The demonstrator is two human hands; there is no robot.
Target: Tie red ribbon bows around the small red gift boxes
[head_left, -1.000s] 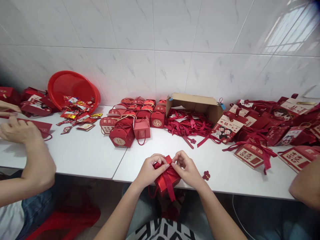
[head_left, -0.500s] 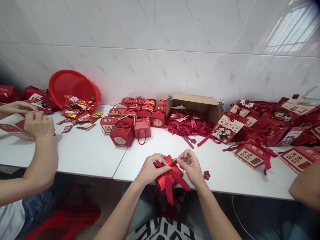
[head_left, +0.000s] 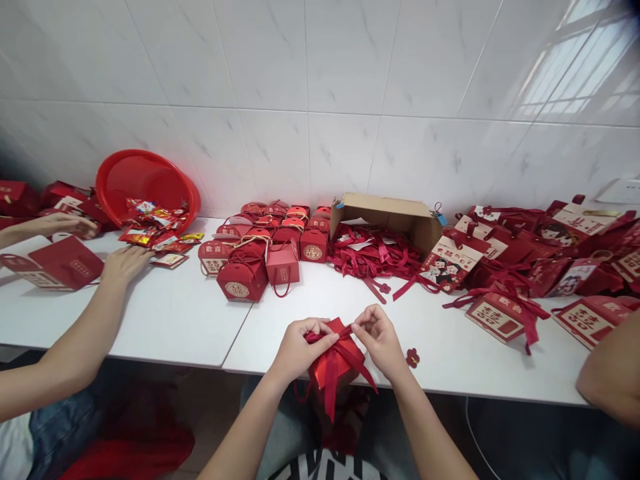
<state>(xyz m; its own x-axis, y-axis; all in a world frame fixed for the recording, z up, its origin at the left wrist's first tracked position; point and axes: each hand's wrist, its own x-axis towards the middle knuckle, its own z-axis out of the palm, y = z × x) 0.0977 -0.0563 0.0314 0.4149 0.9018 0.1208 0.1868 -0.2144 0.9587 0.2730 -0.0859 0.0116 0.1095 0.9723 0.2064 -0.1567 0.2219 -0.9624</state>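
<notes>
A small shiny red gift box (head_left: pixel 344 367) is at the table's front edge, between my hands. A dark red ribbon (head_left: pixel 331 383) is tied in a bow across it, with two tails hanging over the front. My left hand (head_left: pixel 299 347) pinches the bow's left loop between thumb and fingers and rests against the box. With thumb and forefinger, my right hand (head_left: pixel 379 337) pinches the ribbon on the right side of the bow. Right of my right hand, a dark red flower-shaped tag (head_left: pixel 413 358) lies on the table.
Several finished red boxes (head_left: pixel 243 279) stand back left of centre. A cardboard box (head_left: pixel 385 203) spills ribbons behind my hands. Red gift bags (head_left: pixel 453 257) crowd the right. At left, a co-worker's hand (head_left: pixel 125 261) touches sweets before a red basin (head_left: pixel 145 160). Another person's elbow (head_left: pixel 607 370) is at right.
My hands stay on the ribbon, pulling the bow slightly; its tails have shifted left. The co-worker at left has let go of a box with one hand and reached to the sweets.
</notes>
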